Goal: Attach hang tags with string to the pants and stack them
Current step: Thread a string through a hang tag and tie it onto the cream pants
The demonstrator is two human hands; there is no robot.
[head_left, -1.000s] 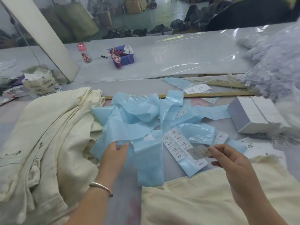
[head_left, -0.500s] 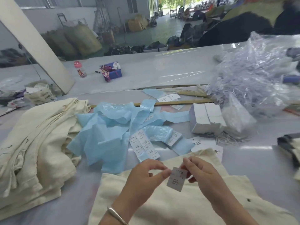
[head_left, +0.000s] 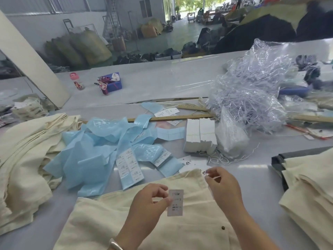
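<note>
- Moved since half a second ago: right hand (head_left: 224, 188), away from the tag and up toward the far edge of the cream pants (head_left: 162, 230); tag left with the left hand alone.
- Left hand (head_left: 147, 204): over the middle of the cream pants, thumb and forefinger pinching the left edge of the hang tag (head_left: 175, 202); silver bangle (head_left: 115, 244) at the wrist.
- Hang tag: small pale rectangle of card, upright, printed lines on its face, held just above the cream pants.
- Right hand: right of the tag, above the far right corner of the pants, fingertips pinched together on something thin and whitish; too fine to identify.
- Cream pants: matte woven cloth, flat on the grey table (head_left: 252, 177), one dark round stud on the front.
- Left of the pants: rumpled heap of like cream garments (head_left: 23, 159).
- Right of the pants: neat stack of folded cream cloth (head_left: 310, 192).
- Beyond the pants: crinkled glossy blue plastic sleeves (head_left: 86, 159), some with white printed stickers.
- Beyond and right: banded white block of blank tags (head_left: 200, 136), loose white strings (head_left: 221, 157), clear crumpled bag of strings (head_left: 248, 91).
</note>
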